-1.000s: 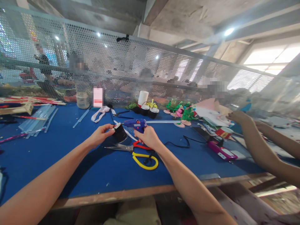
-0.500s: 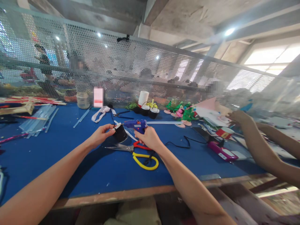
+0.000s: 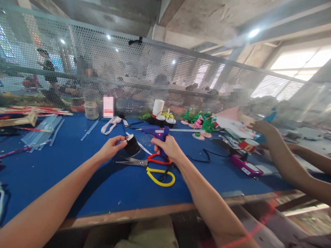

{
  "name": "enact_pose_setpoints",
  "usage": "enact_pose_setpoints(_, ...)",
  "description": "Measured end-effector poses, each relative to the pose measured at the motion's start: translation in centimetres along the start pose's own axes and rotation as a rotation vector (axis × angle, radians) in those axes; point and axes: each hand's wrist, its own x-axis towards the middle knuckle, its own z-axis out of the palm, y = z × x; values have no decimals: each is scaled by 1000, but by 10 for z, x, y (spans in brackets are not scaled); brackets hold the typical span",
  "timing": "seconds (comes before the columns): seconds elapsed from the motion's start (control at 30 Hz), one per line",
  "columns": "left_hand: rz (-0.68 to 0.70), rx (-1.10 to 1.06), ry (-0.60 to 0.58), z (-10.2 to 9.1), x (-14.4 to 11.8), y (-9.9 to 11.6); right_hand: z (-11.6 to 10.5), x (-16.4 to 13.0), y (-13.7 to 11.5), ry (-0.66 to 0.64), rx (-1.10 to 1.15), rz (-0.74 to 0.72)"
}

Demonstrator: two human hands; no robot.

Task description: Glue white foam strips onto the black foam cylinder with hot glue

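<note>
Between the thumb and fingers of my left hand (image 3: 113,148) is a small black cup (image 3: 132,146) with a white rim, tilted above the table. My right hand (image 3: 167,146) grips a blue glue gun (image 3: 154,130) by its handle. A clear glue stick (image 3: 184,130) juts from the gun's back, and the nozzle points left, just above the cup and apart from it. Under my hands lie scissors (image 3: 143,163) with one red and one yellow handle loop. A white ribbon (image 3: 144,147) runs behind the cup.
Loose glue sticks (image 3: 42,132) lie at the left. Farther back stand a glass jar (image 3: 91,110), a white thread spool (image 3: 158,108) and more black cups (image 3: 170,123). Green felt figures (image 3: 207,124) and a purple power strip (image 3: 245,166) are at the right, near a co-worker's arm (image 3: 281,155).
My right hand has raised the glue gun and drawn it right, so its nozzle has left the cup's rim. The left hand stays nearly still with the cup.
</note>
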Motion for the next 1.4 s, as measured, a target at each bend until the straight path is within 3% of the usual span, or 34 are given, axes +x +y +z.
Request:
enact_pose_setpoints(0.07, 6, 17, 31, 0, 1, -1, -9, 10, 7, 110, 53, 1)
enact_pose_setpoints(0.13, 19, 49, 60, -1, 1, -2, -18, 20, 17, 203, -34, 21)
enact_pose_setpoints(0.4, 80, 211, 98, -1, 1, 0, -31, 45, 58, 222, -470, 182)
enact_pose_setpoints(0.57, 162, 291, 100, 1, 0, 0, -29, 43, 52, 314, -669, 177)
enact_pose_setpoints(0.63, 212, 365, 90, 2, -2, 2, -20, 37, 42, 327, -710, 40)
enact_pose_setpoints(0.77, 372, 607, 33, 8, -7, 6, 13, 18, 21, 142, -621, -554)
enact_pose_setpoints(0.87, 456, 737, 9, 14, -11, 8, 38, 6, 15, 5, -632, -684)
enact_pose_setpoints(0.97, 500, 785, -7, 20, -14, 8, 49, 2, 18, -71, -625, -676)
enact_pose_setpoints(1.17, 481, 764, -4, 20, -14, 11, 41, 4, 20, 26, -263, -540)
enact_pose_setpoints(1.4, 242, 290, -94, 9, -10, 16, 29, 5, 16, 102, 22, -321)
